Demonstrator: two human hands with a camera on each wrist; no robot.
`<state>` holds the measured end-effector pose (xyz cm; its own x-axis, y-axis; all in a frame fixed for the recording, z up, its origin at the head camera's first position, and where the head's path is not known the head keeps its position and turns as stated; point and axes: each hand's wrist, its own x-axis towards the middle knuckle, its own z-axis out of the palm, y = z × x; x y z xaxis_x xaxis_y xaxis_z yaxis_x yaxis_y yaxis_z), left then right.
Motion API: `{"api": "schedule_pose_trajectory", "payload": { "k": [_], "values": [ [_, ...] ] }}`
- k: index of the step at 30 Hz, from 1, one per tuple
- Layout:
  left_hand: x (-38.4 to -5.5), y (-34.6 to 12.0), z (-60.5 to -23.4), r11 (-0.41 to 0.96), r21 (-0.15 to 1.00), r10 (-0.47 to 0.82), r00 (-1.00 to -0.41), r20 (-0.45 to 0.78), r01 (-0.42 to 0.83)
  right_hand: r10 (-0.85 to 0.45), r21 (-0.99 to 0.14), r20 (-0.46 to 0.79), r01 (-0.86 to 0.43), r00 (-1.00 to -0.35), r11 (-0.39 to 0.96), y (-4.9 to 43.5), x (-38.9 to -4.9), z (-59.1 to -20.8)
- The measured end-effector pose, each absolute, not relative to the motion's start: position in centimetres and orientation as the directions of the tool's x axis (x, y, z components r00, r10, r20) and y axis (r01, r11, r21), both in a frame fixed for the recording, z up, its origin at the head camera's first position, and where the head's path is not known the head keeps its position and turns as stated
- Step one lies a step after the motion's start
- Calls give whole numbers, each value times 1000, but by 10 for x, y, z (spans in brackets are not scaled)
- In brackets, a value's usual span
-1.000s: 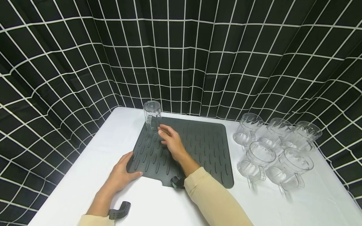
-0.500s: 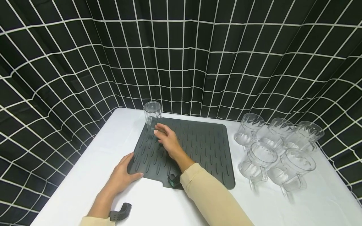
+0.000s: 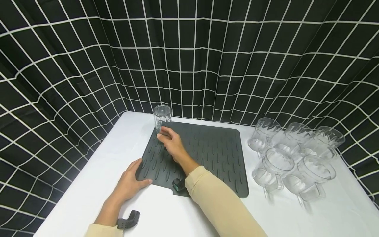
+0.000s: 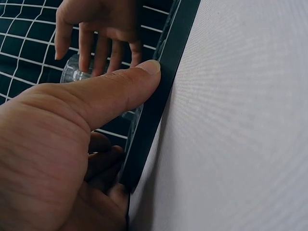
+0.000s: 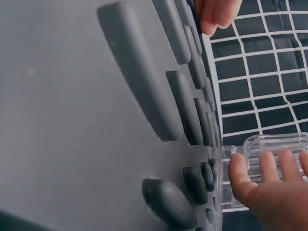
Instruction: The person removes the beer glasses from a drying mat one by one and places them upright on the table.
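An upside-down clear glass mug (image 3: 162, 112) stands at the far left corner of the dark grey ribbed drying mat (image 3: 207, 144). My right hand (image 3: 173, 142) is just in front of it, by the handle, fingers apart and slightly bent. In the right wrist view the fingers (image 5: 268, 166) overlap the mug (image 5: 276, 139); whether they touch it I cannot tell. My left hand (image 3: 128, 181) rests at the mat's near left corner, its fingers along the left side. In the left wrist view its thumb (image 4: 120, 89) lies straight against the mat's edge.
Several clear mugs (image 3: 278, 161) stand rim up in two rows on the white table (image 3: 189, 217), right of the mat. A dark curtain with white grid lines (image 3: 201, 59) encloses the back and sides. Each wrist wears a dark camera band (image 3: 129, 220).
My right hand has moved a little left and away from me, closer to the mug's handle. The left hand stays at the mat's corner. The head view has shifted slightly.
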<state>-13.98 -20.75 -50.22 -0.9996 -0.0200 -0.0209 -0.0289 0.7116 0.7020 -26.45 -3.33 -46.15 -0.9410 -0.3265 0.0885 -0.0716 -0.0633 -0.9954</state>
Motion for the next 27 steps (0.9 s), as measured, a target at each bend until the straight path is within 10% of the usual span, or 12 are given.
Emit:
{"api": "schedule_pose_trajectory", "payload": {
  "k": [27],
  "values": [
    [-141, -208, -503, 709, 704, -19, -1000, -15, -24, -224, -987, -25, 60, -974, -152, -56, -284, -465]
  ]
}}
